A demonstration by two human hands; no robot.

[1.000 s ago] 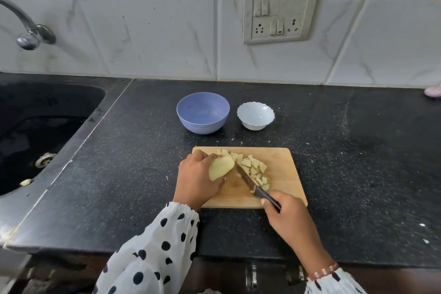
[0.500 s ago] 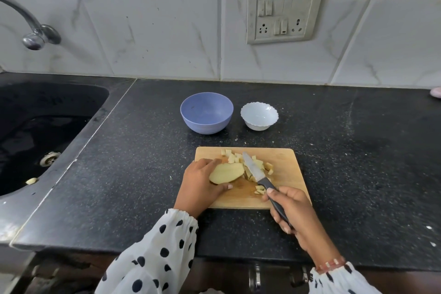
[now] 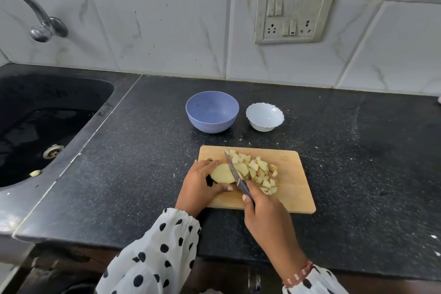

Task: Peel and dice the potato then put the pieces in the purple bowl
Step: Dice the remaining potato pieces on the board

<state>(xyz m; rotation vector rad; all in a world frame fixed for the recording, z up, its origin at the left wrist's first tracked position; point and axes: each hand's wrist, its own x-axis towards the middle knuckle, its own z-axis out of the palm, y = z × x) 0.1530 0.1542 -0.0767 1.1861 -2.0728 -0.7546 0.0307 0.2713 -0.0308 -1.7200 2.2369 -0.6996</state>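
Observation:
A peeled potato piece (image 3: 222, 174) lies on the wooden cutting board (image 3: 294, 192). My left hand (image 3: 199, 184) holds it, fingers curled over its left side and thumb below it. My right hand (image 3: 266, 212) grips the dark handle of a knife (image 3: 232, 170). The blade crosses the potato, tip pointing away from me. Right of the blade lies a heap of several diced potato pieces (image 3: 259, 170). The purple bowl (image 3: 212, 114) stands behind the board and looks empty.
A small white scalloped bowl (image 3: 265, 116) sits right of the purple bowl. A black sink (image 3: 35, 126) with a tap (image 3: 41, 24) fills the left. The black countertop (image 3: 370, 150) stretches to the right. A socket plate (image 3: 293, 15) hangs on the tiled wall.
The knife lifted and swung back toward me, then came forward again. Its blade now sits across the potato piece. My left hand kept hold of the potato.

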